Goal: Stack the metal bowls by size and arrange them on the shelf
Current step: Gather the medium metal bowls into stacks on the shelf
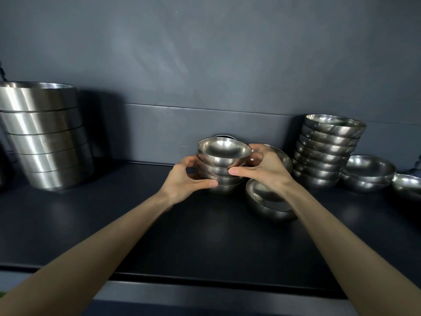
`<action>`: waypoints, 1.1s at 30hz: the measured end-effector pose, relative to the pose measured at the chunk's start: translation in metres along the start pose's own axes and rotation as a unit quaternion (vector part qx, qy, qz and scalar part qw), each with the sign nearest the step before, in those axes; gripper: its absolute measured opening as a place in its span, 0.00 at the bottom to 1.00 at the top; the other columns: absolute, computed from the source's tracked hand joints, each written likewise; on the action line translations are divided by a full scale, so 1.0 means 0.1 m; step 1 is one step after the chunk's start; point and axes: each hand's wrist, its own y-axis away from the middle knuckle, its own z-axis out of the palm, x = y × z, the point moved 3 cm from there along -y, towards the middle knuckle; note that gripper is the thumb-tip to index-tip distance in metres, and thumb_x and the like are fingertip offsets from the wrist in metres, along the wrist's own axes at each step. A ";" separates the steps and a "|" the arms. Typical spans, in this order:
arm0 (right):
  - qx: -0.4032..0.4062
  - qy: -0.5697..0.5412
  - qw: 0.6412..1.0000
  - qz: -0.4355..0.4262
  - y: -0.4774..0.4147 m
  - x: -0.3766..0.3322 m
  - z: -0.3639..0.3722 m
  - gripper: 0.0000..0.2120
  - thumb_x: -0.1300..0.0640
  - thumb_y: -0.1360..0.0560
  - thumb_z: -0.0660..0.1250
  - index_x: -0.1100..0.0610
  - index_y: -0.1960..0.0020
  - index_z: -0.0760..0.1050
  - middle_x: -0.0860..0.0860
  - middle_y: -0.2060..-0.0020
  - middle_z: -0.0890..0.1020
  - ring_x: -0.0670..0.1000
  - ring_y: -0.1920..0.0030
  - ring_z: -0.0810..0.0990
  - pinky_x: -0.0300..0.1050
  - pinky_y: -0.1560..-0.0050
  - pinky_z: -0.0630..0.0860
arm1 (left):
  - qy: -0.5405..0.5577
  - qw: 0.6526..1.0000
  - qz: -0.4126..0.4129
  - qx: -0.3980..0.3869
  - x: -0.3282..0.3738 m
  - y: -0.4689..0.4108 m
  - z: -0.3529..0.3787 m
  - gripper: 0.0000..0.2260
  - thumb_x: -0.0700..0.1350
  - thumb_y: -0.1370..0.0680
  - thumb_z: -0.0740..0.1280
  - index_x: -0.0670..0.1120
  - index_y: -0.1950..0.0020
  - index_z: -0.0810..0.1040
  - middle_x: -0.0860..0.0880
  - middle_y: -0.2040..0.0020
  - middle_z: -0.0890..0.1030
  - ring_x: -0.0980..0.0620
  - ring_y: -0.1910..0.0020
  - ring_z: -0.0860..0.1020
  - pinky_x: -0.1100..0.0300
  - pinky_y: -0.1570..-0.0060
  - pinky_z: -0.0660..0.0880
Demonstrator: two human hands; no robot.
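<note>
A short stack of small metal bowls (222, 166) stands mid-shelf on the dark shelf (159, 224); its top bowl sits tilted. My left hand (185, 181) grips the stack's left side, thumb at its lower front. My right hand (265, 168) grips the right side, thumb across the front. A loose bowl (266, 201) lies tilted just right of the stack, under my right wrist. Another bowl (283, 158) shows behind my right hand.
A tall stack of bowls (328, 151) stands to the right, with a low stack (368, 173) and a single bowl (407, 184) beyond it. A stack of large metal basins (45, 137) fills the left. The dark wall (205, 65) backs the shelf.
</note>
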 end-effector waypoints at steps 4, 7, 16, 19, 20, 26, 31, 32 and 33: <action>-0.004 -0.005 1.000 -0.005 0.07 -0.05 0.07 0.31 0.62 0.40 0.82 0.61 0.41 0.72 0.48 0.60 0.85 0.40 0.59 0.83 0.34 0.53 0.77 | 0.007 1.000 -0.005 0.014 0.04 0.17 -0.07 0.26 0.39 0.37 0.79 0.47 0.42 0.74 0.54 0.48 0.79 0.62 0.58 0.82 0.67 0.54 0.78; -0.012 -0.009 1.000 -0.010 0.17 -0.10 0.16 0.38 0.61 0.41 0.82 0.64 0.36 0.69 0.48 0.58 0.85 0.42 0.55 0.84 0.39 0.47 0.79 | 0.010 1.000 -0.009 0.024 0.07 0.31 -0.15 0.27 0.38 0.36 0.79 0.45 0.40 0.73 0.55 0.47 0.78 0.62 0.59 0.82 0.70 0.58 0.77; -0.015 -0.021 0.999 -0.031 0.54 -0.34 0.38 0.26 0.67 0.36 0.79 0.46 0.54 0.67 0.40 0.66 0.81 0.30 0.66 0.79 0.24 0.63 0.71 | 0.014 0.999 -0.009 0.038 0.13 0.73 -0.37 0.27 0.38 0.37 0.79 0.45 0.41 0.74 0.52 0.46 0.79 0.62 0.57 0.82 0.68 0.55 0.78; -0.005 -0.014 0.999 -0.032 0.65 -0.41 0.43 0.25 0.65 0.37 0.79 0.46 0.54 0.68 0.39 0.69 0.81 0.30 0.65 0.79 0.25 0.60 0.73 | 0.015 0.999 -0.007 0.032 0.13 0.82 -0.44 0.28 0.40 0.39 0.80 0.47 0.42 0.74 0.52 0.45 0.80 0.61 0.56 0.82 0.64 0.50 0.79; -0.004 -0.010 1.000 -0.028 0.68 -0.40 0.45 0.25 0.64 0.37 0.80 0.47 0.53 0.68 0.39 0.69 0.82 0.31 0.63 0.80 0.27 0.57 0.74 | 0.013 0.999 -0.007 0.029 0.13 0.85 -0.46 0.28 0.41 0.39 0.80 0.48 0.42 0.74 0.52 0.45 0.80 0.61 0.56 0.82 0.63 0.49 0.79; 0.017 0.004 1.000 -0.020 0.84 -0.49 0.51 0.25 0.63 0.38 0.81 0.45 0.53 0.69 0.40 0.65 0.82 0.33 0.62 0.80 0.29 0.54 0.76 | 0.008 1.000 -0.005 0.012 0.16 0.96 -0.52 0.30 0.41 0.38 0.80 0.45 0.38 0.74 0.52 0.44 0.80 0.61 0.57 0.83 0.60 0.47 0.79; 0.029 0.005 0.999 -0.013 0.99 -0.55 0.58 0.28 0.60 0.38 0.81 0.51 0.43 0.73 0.43 0.57 0.83 0.41 0.54 0.82 0.33 0.50 0.77 | 0.023 1.000 -0.006 0.000 0.16 1.07 -0.56 0.30 0.40 0.37 0.80 0.47 0.38 0.73 0.54 0.45 0.80 0.59 0.57 0.83 0.59 0.46 0.78; 0.026 0.007 1.000 -0.014 1.01 -0.56 0.60 0.27 0.59 0.38 0.81 0.54 0.42 0.75 0.44 0.58 0.85 0.42 0.54 0.83 0.35 0.48 0.77 | 0.028 1.000 -0.005 0.000 0.17 1.09 -0.57 0.30 0.40 0.37 0.80 0.47 0.38 0.73 0.54 0.45 0.80 0.59 0.57 0.83 0.59 0.47 0.79; 0.020 0.010 1.000 -0.014 1.03 -0.56 0.60 0.27 0.59 0.38 0.81 0.56 0.42 0.76 0.45 0.59 0.85 0.43 0.54 0.83 0.36 0.47 0.78 | 0.034 0.999 -0.004 0.000 0.16 1.10 -0.58 0.30 0.40 0.37 0.80 0.47 0.39 0.73 0.54 0.45 0.80 0.59 0.57 0.83 0.59 0.47 0.79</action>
